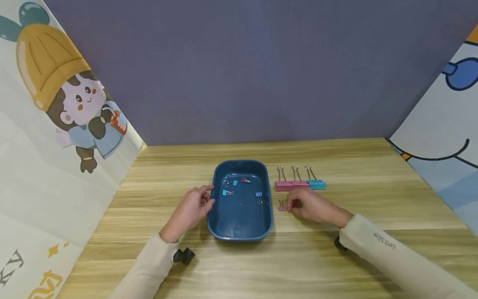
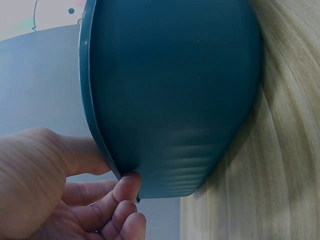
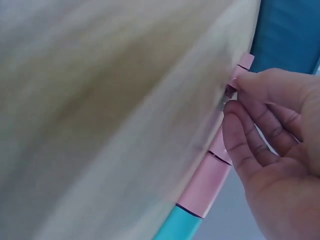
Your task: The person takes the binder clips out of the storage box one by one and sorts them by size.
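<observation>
My left hand (image 1: 194, 207) grips the left rim of a dark blue plastic basin (image 1: 239, 239), its thumb and a finger on either side of the edge in the left wrist view. To the basin's right, my right hand (image 1: 311, 205) pinches a small pink binder clip (image 3: 239, 77) between thumb and fingers, low at the tabletop. Beside that clip, nearer the basin, stands another small pink binder clip (image 1: 282, 209). Inside the basin lie several small binder clips: teal ones (image 1: 225, 192), a dark pink one (image 1: 245, 180) and a blue one (image 1: 259, 194).
Behind my right hand stand two large pink binder clips (image 1: 284, 186) and a large teal one (image 1: 317, 185) in a row, handles pointing away. A grey-blue panel (image 1: 257, 74) rises at the back of the wooden table (image 1: 168, 166), with printed sheets along both sides.
</observation>
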Tool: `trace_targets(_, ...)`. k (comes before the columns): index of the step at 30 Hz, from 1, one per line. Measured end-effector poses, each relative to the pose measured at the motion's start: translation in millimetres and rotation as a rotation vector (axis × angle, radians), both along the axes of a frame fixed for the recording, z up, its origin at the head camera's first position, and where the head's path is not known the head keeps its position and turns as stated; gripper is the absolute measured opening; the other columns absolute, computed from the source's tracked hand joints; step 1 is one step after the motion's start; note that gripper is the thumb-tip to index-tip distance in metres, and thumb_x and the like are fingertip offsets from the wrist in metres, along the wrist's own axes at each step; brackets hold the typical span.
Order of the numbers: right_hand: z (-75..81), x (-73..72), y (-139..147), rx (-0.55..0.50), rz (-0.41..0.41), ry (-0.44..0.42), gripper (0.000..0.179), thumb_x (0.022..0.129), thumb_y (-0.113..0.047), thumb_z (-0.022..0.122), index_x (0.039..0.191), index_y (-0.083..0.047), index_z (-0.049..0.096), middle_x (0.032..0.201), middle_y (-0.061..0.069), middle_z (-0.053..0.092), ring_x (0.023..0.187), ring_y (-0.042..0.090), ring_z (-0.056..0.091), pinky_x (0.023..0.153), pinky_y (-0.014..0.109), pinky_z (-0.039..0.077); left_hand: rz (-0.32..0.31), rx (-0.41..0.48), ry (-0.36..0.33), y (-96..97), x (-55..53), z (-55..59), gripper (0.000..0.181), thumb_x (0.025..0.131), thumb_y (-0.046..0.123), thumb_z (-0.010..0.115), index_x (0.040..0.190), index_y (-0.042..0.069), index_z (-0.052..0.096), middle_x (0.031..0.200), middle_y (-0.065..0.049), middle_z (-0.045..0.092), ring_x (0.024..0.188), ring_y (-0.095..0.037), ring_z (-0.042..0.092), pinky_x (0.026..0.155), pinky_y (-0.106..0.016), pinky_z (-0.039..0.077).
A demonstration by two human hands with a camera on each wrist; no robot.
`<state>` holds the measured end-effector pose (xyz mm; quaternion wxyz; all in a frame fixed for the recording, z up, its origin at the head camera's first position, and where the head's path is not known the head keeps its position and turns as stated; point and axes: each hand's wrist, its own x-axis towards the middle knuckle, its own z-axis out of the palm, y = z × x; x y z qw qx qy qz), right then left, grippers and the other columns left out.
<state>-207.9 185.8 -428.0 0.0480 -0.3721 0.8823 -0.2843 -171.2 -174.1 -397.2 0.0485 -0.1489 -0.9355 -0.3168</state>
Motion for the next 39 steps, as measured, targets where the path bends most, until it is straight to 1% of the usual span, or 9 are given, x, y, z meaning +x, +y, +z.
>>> trace_targets(6,13.0,-3.3,-4.0,-0.070,0.005,-0.005,0.021,0.075,0.005,0.072,0.078,-0.014,0.064,0.079,-0.008,0.060,0.073,0.008,0.057,0.065,0.025,0.051,0.006,0.002,-0.004,0.2,-0.9,-1.0,0.039,0.085,0.006,0.068,0.122,-0.004,0.059,0.078,0.001,0.057,0.074,-0.016,0.051,0.065,-0.029,0.047)
trace_targets(9,24.4,-7.2,-7.8,-0.096,0.014,0.033,0.021,0.075,0.006,0.070,0.080,-0.013,0.064,0.080,-0.008,0.060,0.074,0.008,0.057,0.066,0.026,0.051,0.008,0.003,-0.012,0.2,-1.7,-1.5,0.040,0.085,0.006,0.068,0.123,-0.003,0.058,0.078,0.001,0.056,0.074,-0.016,0.051,0.065,-0.029,0.047)
trace_targets(12,35.7,-14.6,-13.3,-0.118,0.046,0.078,0.021,0.076,0.006,0.068,0.082,-0.014,0.063,0.082,-0.006,0.061,0.074,0.008,0.058,0.065,0.027,0.052,0.014,0.000,-0.015,1.2,-3.1,-1.9,0.040,0.085,0.006,0.068,0.123,-0.004,0.058,0.078,0.001,0.056,0.074,-0.016,0.050,0.065,-0.029,0.047)
trace_targets(16,49.0,-23.1,-25.3,-0.083,0.050,0.118,0.015,0.082,0.000,0.067,0.085,-0.015,0.063,0.081,-0.007,0.059,0.072,0.006,0.056,0.063,0.029,0.051,0.017,-0.004,-0.009,2.8,-4.8,-2.0,0.040,0.085,0.006,0.068,0.123,-0.003,0.058,0.078,0.002,0.055,0.073,-0.015,0.050,0.064,-0.029,0.046)
trace_targets(20,57.0,-30.9,-39.0,-0.043,0.030,0.111,0.010,0.084,-0.006,0.067,0.086,-0.015,0.064,0.082,-0.010,0.058,0.072,0.006,0.055,0.065,0.032,0.051,0.024,-0.006,-0.005,4.8,-7.0,-3.1,0.040,0.085,0.006,0.068,0.123,-0.003,0.058,0.077,0.002,0.055,0.073,-0.015,0.050,0.064,-0.028,0.046)
trace_targets(25,62.6,-38.3,-55.9,-0.034,0.037,0.073,0.011,0.085,-0.010,0.069,0.088,-0.019,0.064,0.085,-0.010,0.058,0.076,0.006,0.057,0.069,0.033,0.052,0.030,-0.005,-0.003,6.6,-8.3,-3.0,0.039,0.085,0.006,0.068,0.122,-0.003,0.059,0.077,0.003,0.055,0.073,-0.014,0.050,0.063,-0.026,0.047)
trace_targets(31,67.1,-41.2,-81.0,0.016,0.032,0.044,0.012,0.085,-0.010,0.069,0.091,-0.018,0.063,0.089,-0.009,0.059,0.077,0.006,0.056,0.070,0.027,0.049,0.017,-0.004,0.003,2.8,-4.9,-2.2,0.039,0.085,0.006,0.068,0.122,-0.004,0.059,0.077,0.003,0.055,0.073,-0.014,0.050,0.064,-0.027,0.047)
trace_targets(34,65.1,-46.2,-93.2,0.042,0.023,0.030,0.011,0.085,-0.010,0.069,0.092,-0.017,0.064,0.088,-0.008,0.059,0.076,0.006,0.056,0.068,0.026,0.049,0.015,-0.005,0.003,0.9,-3.4,-2.4,0.039,0.086,0.006,0.068,0.122,-0.003,0.059,0.076,0.003,0.055,0.073,-0.014,0.050,0.064,-0.027,0.047)
trace_targets(39,58.7,-53.8,-109.0,0.074,0.019,-0.010,0.009,0.085,-0.009,0.068,0.094,-0.010,0.066,0.085,-0.006,0.060,0.074,0.010,0.055,0.067,0.027,0.048,0.002,0.000,0.000,-1.5,-0.8,-2.0,0.039,0.086,0.007,0.068,0.122,-0.003,0.059,0.077,0.003,0.055,0.074,-0.014,0.051,0.064,-0.027,0.047)
